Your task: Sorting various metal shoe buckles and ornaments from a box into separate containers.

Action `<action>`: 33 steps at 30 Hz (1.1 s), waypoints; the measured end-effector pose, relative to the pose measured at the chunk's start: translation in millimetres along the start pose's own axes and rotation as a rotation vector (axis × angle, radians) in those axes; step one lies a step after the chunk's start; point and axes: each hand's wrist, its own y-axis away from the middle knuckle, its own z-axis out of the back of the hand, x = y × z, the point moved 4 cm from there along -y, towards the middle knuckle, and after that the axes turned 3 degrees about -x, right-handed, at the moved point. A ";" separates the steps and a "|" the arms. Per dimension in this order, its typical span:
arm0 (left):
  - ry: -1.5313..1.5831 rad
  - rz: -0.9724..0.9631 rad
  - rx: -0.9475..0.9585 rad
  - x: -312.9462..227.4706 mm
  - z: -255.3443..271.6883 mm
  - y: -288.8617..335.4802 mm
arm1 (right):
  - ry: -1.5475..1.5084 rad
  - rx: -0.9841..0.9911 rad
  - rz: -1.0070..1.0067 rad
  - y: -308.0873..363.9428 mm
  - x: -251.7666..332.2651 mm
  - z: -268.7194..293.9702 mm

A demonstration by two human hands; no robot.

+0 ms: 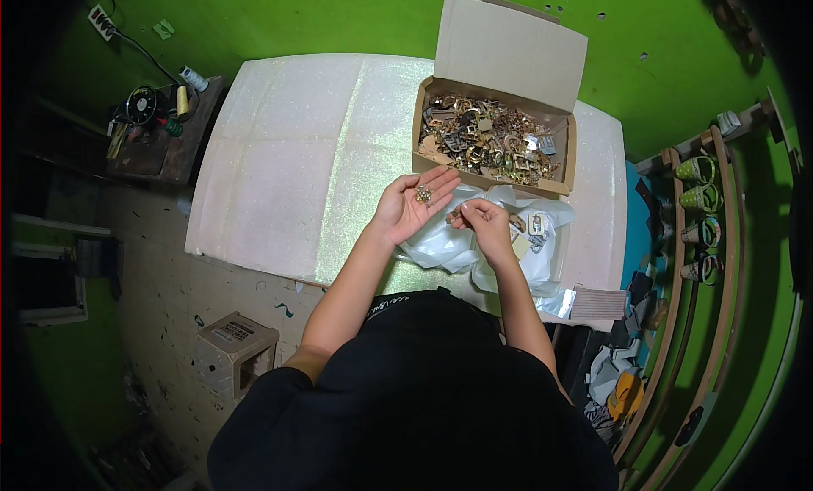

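Observation:
My left hand point(417, 205) is held palm up with its fingers stretched out. A little heap of small gold-coloured metal pieces point(423, 194) lies in its palm; their exact kind is too small to tell. Just to its right, my right hand point(484, 222) is closed in a pinch on a small dark metal piece point(455, 215). Both hands are over a white plastic bag point(440, 247) in front of an opened cardboard box point(493, 175). Inside the box is a heap of metal buckles and fittings point(487, 135). A pale metal buckle point(536, 226) lies on the bag, right of my right hand.
The box and bag rest on a table with a shiny whitish cover point(262, 152). A striped piece point(599, 303) lies at its right front corner. A wooden rack point(677, 338) with sandals point(699, 196) stands at right. At left are a sewing machine point(142, 106) and a stool point(233, 355).

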 end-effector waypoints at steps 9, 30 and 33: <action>-0.010 0.002 0.005 -0.2 0.6 0.1 | 0.193 0.017 -0.029 0.1 -7.3 3.1; -0.168 0.043 0.002 21.6 -5.6 -5.3 | 0.937 -0.081 0.787 12.7 54.9 -48.7; -0.140 0.046 0.055 20.5 -4.2 -6.5 | 0.807 -0.060 0.772 14.4 54.3 -45.9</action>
